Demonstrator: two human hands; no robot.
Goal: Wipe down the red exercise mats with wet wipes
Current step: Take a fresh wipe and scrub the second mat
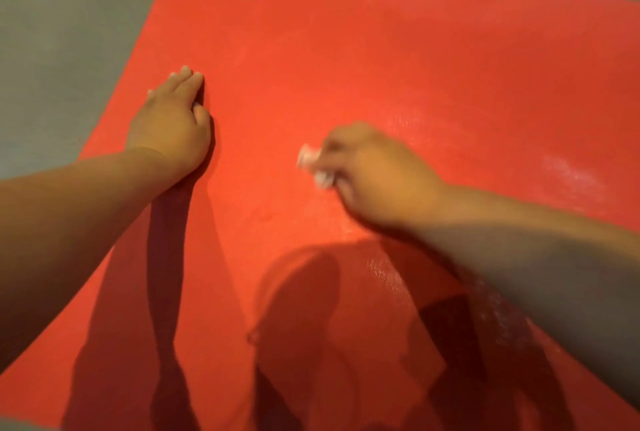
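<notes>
A red exercise mat (346,60) fills most of the view, lying flat on the floor. My left hand (173,119) presses flat on the mat near its left edge, fingers straight. My right hand (367,174), blurred by motion, grips a crumpled white wet wipe (313,166) against the middle of the mat. Wet, shiny streaks (568,171) show on the mat to the right of that hand and below it.
Grey floor (59,32) borders the mat on the left and along the top. My own shadow falls dark across the mat's near part (311,344).
</notes>
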